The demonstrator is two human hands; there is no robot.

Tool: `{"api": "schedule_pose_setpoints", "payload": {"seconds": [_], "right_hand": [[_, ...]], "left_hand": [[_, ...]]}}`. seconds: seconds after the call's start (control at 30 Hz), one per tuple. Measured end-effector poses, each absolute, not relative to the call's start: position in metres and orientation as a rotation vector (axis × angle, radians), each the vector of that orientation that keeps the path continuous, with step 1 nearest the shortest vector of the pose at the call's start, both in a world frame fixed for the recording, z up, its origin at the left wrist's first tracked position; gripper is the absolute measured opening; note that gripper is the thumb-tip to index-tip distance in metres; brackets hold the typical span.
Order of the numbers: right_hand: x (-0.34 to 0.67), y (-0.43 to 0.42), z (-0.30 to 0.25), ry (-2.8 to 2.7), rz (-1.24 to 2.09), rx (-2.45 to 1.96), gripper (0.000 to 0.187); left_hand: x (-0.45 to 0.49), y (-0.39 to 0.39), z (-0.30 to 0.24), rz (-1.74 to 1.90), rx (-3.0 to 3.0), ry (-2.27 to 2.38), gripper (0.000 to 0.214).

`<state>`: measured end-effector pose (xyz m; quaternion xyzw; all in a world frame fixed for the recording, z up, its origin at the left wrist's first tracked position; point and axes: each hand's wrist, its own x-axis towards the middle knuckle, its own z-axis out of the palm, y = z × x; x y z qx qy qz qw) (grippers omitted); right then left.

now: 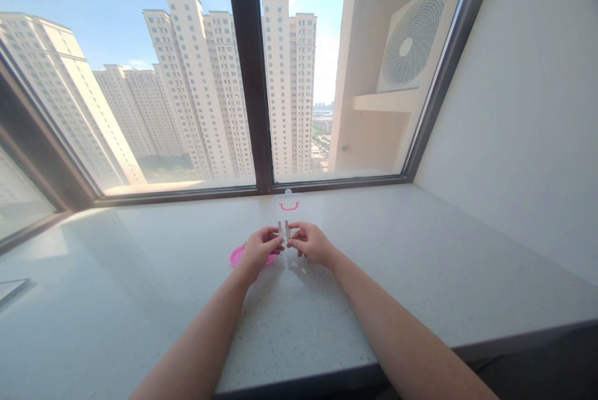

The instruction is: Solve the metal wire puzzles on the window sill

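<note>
Window: the window (187,76) fills the far side, tower blocks beyond the glass and a dark frame post running up the middle.
Desk: the pale speckled desk (420,263) runs from the glass back to the person, wall on the right.
Clear lid: a see-through lid with a pink handle mark (288,204) lies flat near the glass, just beyond the hands.
Pink dish: a small pink dish (237,255) sits on the desk, partly under the left hand.
Left hand: the left hand (258,252) is curled, fingertips pinching one thin metal piece.
Right hand: the right hand (312,243) mirrors it, fingers closed on the other piece.
Metal pieces: the two thin metal pieces (283,229) stand upright side by side between the hands, just apart, above the desk; what they are is too small to tell.
</note>
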<state>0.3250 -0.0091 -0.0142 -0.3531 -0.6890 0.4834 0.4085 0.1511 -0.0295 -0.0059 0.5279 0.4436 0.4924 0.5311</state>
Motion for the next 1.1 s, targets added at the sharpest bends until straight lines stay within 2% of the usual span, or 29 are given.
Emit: {"api": "schedule_pose_setpoints", "payload": {"seconds": [0.17, 0.33, 0.6, 0.83, 1.1], "right_hand": [[0.3248, -0.0126, -0.0103, -1.714, 1.224, -0.864, 0.056], [0.3238, -0.0122, -0.0117, -1.723, 1.208, -0.831, 0.061], [0.3240, -0.0117, -0.0111, -1.741, 1.162, -0.858, 0.054], [0.3242, -0.0121, -0.0077, -1.761, 1.107, -0.903, 0.023], [0.3211, -0.0146, -0.0093, -1.836, 1.042, -0.844, 0.035]], "left_hand": [[0.1498, -0.0286, -0.0074, 1.191, 1.253, 1.027, 0.063], [0.1501, -0.0295, -0.0045, 1.212, 1.233, 1.041, 0.066], [0.1494, -0.0299, -0.0024, 1.272, 1.257, 1.096, 0.049], [0.1494, -0.0319, -0.0006, 1.220, 1.301, 1.143, 0.021], [0.1552, -0.0352, -0.0015, 1.126, 1.333, 1.116, 0.024]]}}
